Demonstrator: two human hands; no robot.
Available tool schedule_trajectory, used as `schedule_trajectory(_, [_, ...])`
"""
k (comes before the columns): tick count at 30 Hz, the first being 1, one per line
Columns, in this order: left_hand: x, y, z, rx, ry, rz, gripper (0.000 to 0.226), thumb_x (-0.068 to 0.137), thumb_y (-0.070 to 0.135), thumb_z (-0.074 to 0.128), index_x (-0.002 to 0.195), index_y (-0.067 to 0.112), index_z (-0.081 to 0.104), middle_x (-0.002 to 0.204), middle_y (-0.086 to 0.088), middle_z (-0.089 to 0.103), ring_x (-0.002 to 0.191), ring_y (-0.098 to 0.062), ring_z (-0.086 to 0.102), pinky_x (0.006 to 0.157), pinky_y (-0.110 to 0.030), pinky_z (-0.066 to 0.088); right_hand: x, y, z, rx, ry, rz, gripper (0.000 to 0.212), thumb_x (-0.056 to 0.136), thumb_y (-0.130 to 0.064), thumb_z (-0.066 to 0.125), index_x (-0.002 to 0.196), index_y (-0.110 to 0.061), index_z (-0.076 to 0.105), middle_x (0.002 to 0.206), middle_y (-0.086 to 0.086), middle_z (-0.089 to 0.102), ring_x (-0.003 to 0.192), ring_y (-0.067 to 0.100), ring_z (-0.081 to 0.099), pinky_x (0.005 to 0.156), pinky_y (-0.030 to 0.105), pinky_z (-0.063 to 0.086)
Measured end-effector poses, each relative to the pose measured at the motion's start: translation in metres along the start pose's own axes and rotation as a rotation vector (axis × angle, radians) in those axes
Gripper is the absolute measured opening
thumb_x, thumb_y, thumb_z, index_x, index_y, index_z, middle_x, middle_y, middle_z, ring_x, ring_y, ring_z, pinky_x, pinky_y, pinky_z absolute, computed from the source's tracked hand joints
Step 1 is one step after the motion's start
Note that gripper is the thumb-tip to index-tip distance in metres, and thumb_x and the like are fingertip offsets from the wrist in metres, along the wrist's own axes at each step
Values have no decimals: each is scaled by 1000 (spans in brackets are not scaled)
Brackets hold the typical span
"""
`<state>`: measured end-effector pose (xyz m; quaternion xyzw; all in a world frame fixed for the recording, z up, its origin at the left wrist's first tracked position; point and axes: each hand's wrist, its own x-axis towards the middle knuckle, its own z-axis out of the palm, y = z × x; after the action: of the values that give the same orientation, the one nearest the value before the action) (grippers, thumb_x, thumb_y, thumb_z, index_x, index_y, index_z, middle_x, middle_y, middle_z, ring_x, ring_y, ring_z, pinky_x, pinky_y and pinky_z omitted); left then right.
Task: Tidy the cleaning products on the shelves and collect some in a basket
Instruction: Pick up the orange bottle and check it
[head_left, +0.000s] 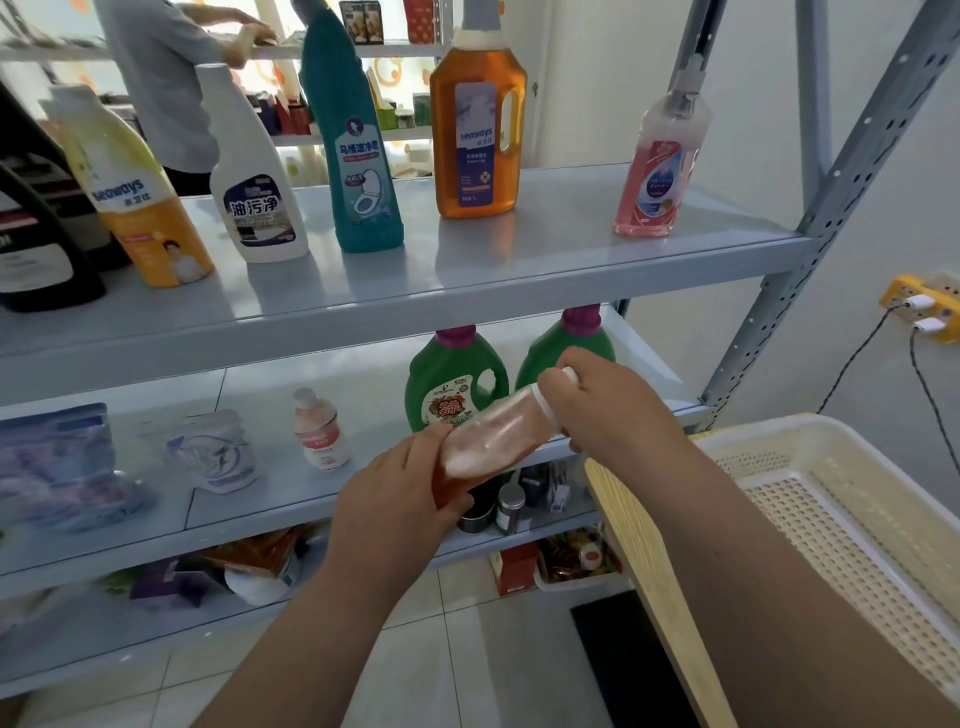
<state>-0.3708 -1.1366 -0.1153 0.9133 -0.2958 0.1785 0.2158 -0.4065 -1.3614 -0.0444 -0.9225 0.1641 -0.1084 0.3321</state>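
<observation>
Room: pale walls, tiled floor, grey metal shelf unit (841, 171) w/ perforated uprights.
Upper shelf (519, 270): left to right, yellow-white bottle (140, 208), white bottle (254, 197), teal toilet cleaner (358, 166), amber jug (478, 135), pink bottle (660, 171); all upright, spaced apart.
Mid shelf (260, 384): two green jugs (452, 379) w/ magenta caps side by side; small pink bottle (319, 431) upright to their left; two pouches (218, 447) further left, blurred.
Orange bottle (488, 441): held in the air in front of the mid shelf edge, tilted, cap end up & to the right, frothy liquid inside.
Left hand (395, 499): wrapped round the orange bottle's base end.
Right hand (602, 405): fingers curled over the cap & neck.
Basket (769, 428): cream, perforated, on a wooden surface (644, 561) at right, just beside the right forearm.
Wall: yellow power strip (924, 306) w/ white plugs, right of the shelf unit.
Bg: second person (166, 78) at another shelf, arm reaching across it.
</observation>
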Motion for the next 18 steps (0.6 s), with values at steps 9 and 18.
schedule_trajectory(9, [1,-10,-3,-77,-158,-87,74,68,73,74,130,41,48,102,19,66,78,-4,54,64,-22,39,12,-6,11,-175,151,-132,41,98,-43,41,62,-23,42,57,-5,46,55,12,46,52,28,28])
schedule_trajectory(18, [-16,-24,9,-395,-391,-269,74,50,82,73,114,63,42,95,38,56,89,14,55,68,-9,43,5,5,2,27,-179,-367,29,82,-67,55,95,-41,51,85,-13,52,72,4,49,64,27,41])
